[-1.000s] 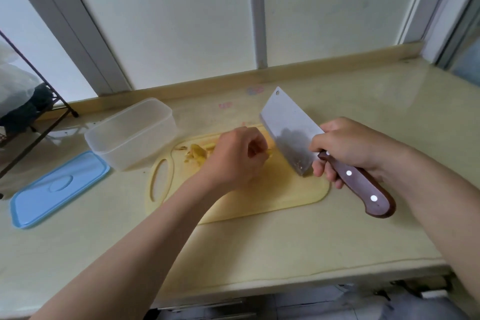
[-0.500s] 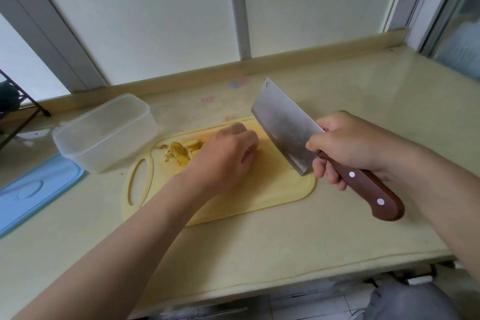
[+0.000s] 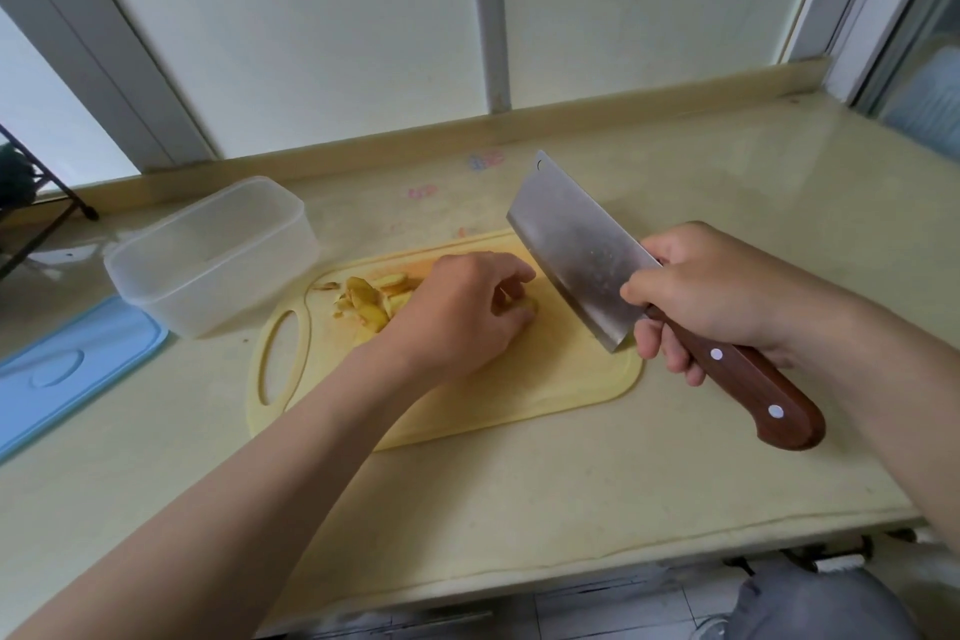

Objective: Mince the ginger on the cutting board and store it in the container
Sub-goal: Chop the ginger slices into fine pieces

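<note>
Yellow plastic cutting board (image 3: 519,379): flat on beige stone-look counter (image 3: 519,509), oval grip hole at left end.
Pale yellow sliced ginger (image 3: 369,301): heaped on the board's far-left part, beside the grip hole; one further piece nearer the board's middle, under curled fingertips.
Left hand (image 3: 462,312): over the board's middle, knuckles up, fingers curled down, pinching a ginger piece against the board.
Steel cleaver with brown riveted wooden handle (image 3: 582,250): held above the board's right half, blade tilted, edge turned toward the board's middle, clear of the ginger; contact with the board not determinable.
Right hand (image 3: 711,291): above the board's right end, wrapped round the cleaver's handle where handle meets blade.
Clear rectangular plastic container (image 3: 208,255): upright and uncovered on the counter, just beyond the board's left end.
Blue rectangular lid (image 3: 67,369): flat on the counter, left of the board, past the container.
Black wire rack (image 3: 31,224): far left of the board, cut off by the frame edge.
</note>
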{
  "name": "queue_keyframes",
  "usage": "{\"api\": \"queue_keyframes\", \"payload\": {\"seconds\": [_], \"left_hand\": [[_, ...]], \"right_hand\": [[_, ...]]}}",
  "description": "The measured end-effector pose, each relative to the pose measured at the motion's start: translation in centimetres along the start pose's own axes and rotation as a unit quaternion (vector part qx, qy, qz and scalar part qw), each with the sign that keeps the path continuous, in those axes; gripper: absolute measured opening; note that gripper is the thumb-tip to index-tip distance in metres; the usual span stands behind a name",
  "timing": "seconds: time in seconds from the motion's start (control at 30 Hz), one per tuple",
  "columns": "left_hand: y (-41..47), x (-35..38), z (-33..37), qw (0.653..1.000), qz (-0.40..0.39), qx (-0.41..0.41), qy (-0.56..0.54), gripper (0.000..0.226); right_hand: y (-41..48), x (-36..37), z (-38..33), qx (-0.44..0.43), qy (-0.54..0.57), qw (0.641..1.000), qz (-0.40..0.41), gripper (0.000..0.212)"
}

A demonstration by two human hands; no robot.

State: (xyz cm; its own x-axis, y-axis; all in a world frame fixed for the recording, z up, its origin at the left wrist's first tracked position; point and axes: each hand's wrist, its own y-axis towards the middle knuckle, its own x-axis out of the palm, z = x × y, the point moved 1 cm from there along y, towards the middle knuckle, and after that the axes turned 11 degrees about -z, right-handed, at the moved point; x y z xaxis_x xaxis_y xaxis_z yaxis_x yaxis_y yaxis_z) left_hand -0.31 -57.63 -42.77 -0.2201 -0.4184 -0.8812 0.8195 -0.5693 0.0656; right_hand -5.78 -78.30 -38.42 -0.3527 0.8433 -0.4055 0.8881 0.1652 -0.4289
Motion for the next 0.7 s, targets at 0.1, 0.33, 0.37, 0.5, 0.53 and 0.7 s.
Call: {"api": "queue_keyframes", "payload": {"seconds": [0.1,0.33,0.37,0.5,0.53,0.7], "left_hand": [[0.1,0.0,0.1,1.0,0.001,-0.002,-0.003,0.033],[-0.2,-0.6,0.2,0.999,-0.032,0.037,0.012,0.034],[-0.2,-0.7,0.2,0.998,-0.034,0.042,0.016,0.035],[-0.3,-0.6,0.3,0.999,0.013,0.021,0.023,0.041],[-0.3,-0.7,0.3,0.999,0.031,0.002,0.02,0.042],[-0.6,-1.3,0.1,0.997,0.058,-0.06,0.0,0.033]], "right_hand": [[0.0,0.0,0.1,0.0,0.001,1.0,0.0,0.017],[-0.1,-0.4,0.5,0.005,0.008,1.0,-0.001,0.019],[-0.1,-0.3,0.5,0.006,0.01,1.0,-0.002,0.019],[-0.2,-0.3,0.6,0.006,0.017,1.0,-0.005,0.016],[-0.3,-0.3,0.6,0.006,0.02,1.0,-0.005,0.016],[-0.4,0.2,0.5,0.004,0.031,1.0,0.004,0.016]]}}
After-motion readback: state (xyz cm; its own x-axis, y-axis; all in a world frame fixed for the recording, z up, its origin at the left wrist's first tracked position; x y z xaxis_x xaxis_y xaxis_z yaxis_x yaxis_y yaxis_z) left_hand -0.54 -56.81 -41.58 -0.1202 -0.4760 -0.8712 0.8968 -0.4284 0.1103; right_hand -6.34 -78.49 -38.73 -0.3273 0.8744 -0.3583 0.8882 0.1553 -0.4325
